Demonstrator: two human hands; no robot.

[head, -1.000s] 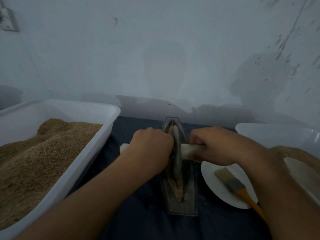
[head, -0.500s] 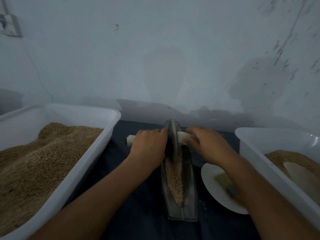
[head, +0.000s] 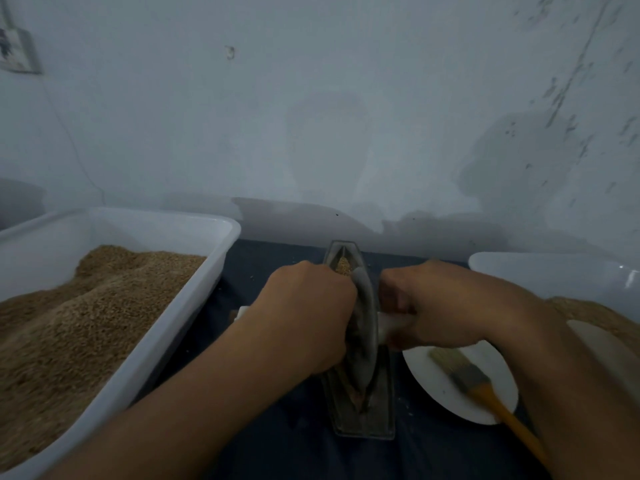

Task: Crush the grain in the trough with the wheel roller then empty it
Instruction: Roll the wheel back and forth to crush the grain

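While the grey metal disc of the wheel roller (head: 363, 334) stands in the narrow boat-shaped metal trough (head: 363, 420) on the dark-covered desk (head: 277, 445), our left hand (head: 308, 320) and right hand (head: 429, 306) each wrap tight round its pale axle handle (head: 391, 323), one either side of the disc. Tan grain (head: 343, 264) shows at the trough's far end. We judge the roller heavy and stiff, best held close to the disc; the trough looks rigid but narrow, likely tippy, so for emptying we would grasp its long sides.
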